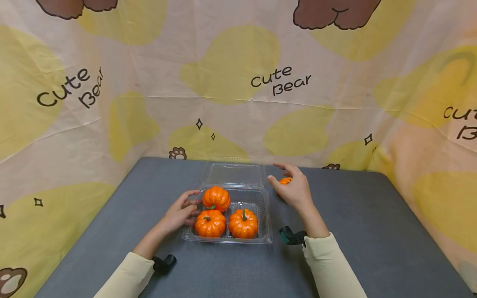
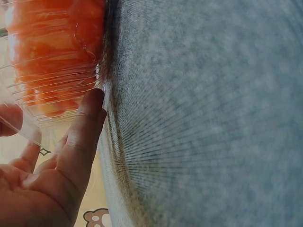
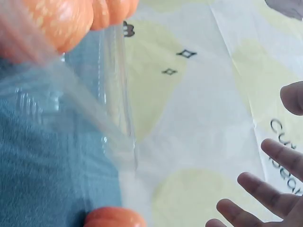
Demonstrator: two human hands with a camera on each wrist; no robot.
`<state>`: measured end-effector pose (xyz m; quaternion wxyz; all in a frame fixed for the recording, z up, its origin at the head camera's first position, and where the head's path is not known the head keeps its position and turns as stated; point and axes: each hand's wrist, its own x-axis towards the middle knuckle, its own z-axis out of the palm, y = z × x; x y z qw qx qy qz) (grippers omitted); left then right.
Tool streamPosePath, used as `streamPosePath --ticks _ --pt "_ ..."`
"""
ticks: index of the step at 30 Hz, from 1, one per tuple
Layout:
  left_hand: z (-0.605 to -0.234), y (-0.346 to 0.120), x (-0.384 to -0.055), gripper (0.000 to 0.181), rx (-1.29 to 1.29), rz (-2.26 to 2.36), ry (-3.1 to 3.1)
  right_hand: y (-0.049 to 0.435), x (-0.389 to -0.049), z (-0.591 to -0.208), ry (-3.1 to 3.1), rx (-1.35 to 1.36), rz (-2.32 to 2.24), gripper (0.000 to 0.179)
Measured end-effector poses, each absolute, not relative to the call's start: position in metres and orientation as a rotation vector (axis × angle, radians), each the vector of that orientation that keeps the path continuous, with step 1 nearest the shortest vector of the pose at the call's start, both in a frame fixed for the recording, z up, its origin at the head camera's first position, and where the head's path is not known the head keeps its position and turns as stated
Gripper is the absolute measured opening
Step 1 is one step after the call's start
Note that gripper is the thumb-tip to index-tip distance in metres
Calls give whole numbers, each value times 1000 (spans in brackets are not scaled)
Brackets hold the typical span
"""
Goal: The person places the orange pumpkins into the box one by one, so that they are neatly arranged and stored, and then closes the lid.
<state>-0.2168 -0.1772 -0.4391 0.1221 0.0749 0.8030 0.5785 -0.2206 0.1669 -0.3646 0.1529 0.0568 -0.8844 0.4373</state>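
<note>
Three orange toy pumpkins sit in a clear plastic clamshell box (image 1: 265,215): one at the back left (image 1: 217,198), one at the front left (image 1: 209,224) and one at the front right (image 1: 244,224). My left hand (image 1: 179,214) rests at the box's left side, and its straight fingertips (image 2: 90,101) lie against the ribbed wall. Over the table to the right of the box, my right hand (image 1: 296,188) hovers with spread fingers and nothing in its grasp. Beyond it, partly hidden by the hand, is another pumpkin (image 1: 285,181), also visible in the right wrist view.
The box's lid (image 1: 235,174) is folded back toward the rear of the grey table (image 1: 354,223). A printed cloth (image 1: 231,70) hangs behind the table and along its sides. Each wrist wears a black strap device (image 1: 292,236).
</note>
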Motion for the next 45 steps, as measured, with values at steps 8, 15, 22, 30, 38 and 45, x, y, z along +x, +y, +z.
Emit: streamPosePath --ticks 8,15,22,30,38,45 --pt "-438 -178 -217 49 206 1683 2342 185 -229 -380 -2525 27 1312 45" --pt "-439 -178 -217 49 209 1684 2346 194 -236 -396 -2566 -83 1242 44" --pt "-439 -179 -217 48 215 1690 2348 201 -241 -406 -2654 -185 1179 49" --pt "-439 -178 -217 48 206 1690 2339 205 -244 -417 -2680 -268 1165 49" --pt "-438 -177 -217 48 196 1682 2344 212 -248 -425 -2707 -288 1144 48" --pt "-438 -178 -217 48 188 1687 2343 214 -249 -429 -2731 -275 1151 45"
